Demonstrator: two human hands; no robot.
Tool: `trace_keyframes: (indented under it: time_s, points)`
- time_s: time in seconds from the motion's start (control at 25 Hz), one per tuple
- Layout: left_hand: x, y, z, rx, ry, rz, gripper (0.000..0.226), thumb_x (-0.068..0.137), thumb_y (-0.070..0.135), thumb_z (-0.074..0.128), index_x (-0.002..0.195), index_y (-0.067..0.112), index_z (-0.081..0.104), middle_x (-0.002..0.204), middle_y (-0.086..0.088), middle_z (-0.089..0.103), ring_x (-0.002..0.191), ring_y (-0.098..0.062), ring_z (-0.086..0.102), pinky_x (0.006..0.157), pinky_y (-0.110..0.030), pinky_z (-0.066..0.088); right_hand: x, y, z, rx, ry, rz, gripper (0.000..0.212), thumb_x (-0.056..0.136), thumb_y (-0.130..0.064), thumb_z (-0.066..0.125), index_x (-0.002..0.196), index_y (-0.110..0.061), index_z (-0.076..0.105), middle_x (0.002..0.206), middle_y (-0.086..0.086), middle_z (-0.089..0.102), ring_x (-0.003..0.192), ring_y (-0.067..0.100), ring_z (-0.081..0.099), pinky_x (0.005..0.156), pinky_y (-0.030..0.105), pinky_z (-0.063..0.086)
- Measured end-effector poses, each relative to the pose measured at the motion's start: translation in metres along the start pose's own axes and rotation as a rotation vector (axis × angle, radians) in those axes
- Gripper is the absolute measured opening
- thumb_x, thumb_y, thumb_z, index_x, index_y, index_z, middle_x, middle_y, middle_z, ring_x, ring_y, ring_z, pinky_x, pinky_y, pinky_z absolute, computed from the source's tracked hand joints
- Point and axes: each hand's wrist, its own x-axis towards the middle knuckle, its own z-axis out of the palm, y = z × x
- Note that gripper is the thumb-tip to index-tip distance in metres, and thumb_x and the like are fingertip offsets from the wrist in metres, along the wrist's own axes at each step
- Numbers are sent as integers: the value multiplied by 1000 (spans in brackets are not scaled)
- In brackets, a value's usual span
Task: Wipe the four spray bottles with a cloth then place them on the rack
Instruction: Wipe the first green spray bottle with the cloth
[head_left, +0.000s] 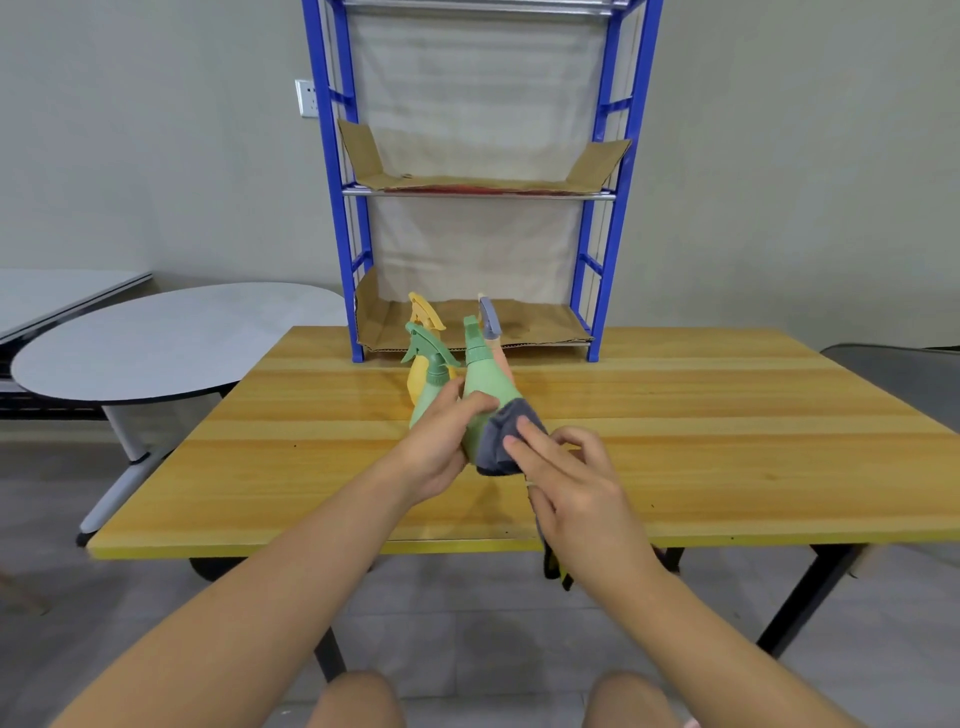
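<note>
Gripping one of four spray bottles (480, 400) — left hand (441, 441); right fingers (530, 441) pinch cloth (506, 439).

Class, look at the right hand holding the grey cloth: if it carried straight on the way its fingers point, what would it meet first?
The right hand points up and left, and its fingers already press the grey cloth against the green spray bottle. Beyond that, probably the left hand, though depth is hard to judge.

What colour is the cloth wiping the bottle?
The cloth is dark grey-blue, seen in the head view.
</note>
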Motion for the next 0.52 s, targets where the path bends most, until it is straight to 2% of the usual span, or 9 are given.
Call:
trace_keyframes:
  time_s: [0.04, 0.16, 0.24, 0.32, 0.44, 0.52]
  points:
    - [1, -1, 0, 33, 10, 13, 63, 83, 22, 72, 140, 9, 50, 125, -16, 70, 107, -27, 70, 92, -42, 57, 1, 4, -1, -19, 1, -10, 34, 88, 0, 55, 120, -6, 68, 132, 5, 61, 102, 23, 46, 96, 17, 40]
    - [0, -2, 2, 59, 22, 12, 59, 84, 28, 78, 135, 6, 57, 119, -14, 74, 105, -27, 72, 93, -43, 57, 5, 14, -4, -18, 37, 135, 39, 83, 7, 66, 119, -6, 68, 132, 4, 62, 102, 24, 46, 94, 19, 42]
    - [-2, -2, 2, 81, 18, 16, 60, 80, 30, 80, 131, 6, 59, 112, -13, 75, 103, -27, 72, 93, -44, 57, -3, 6, -4, -38, -8, -5, 33, 88, 2, 62, 120, -4, 67, 133, 5, 60, 103, 24, 46, 93, 21, 42]
    - [-2, -1, 4, 113, 15, 32, 66, 76, 33, 83, 130, 7, 57, 115, -15, 73, 108, -30, 71, 96, -45, 57, -7, 7, -6, -93, -77, -169, 33, 90, 2, 60, 123, -4, 65, 135, 5, 57, 106, 24, 47, 96, 22, 42]
    - [-1, 0, 8, 68, 11, 20, 51, 90, 28, 76, 133, 9, 55, 123, -14, 72, 110, -28, 71, 97, -47, 57, -2, 16, -12, -61, -8, -26, 34, 90, 1, 56, 122, -6, 66, 136, 3, 58, 105, 25, 47, 91, 25, 47]
    - [-1, 2, 10, 41, 0, -5, 46, 94, 24, 69, 134, 7, 54, 118, -15, 72, 106, -27, 70, 98, -47, 54, -4, 14, -13, -76, 10, -45, 30, 95, -1, 51, 121, -4, 66, 135, 5, 58, 102, 29, 48, 88, 29, 48]
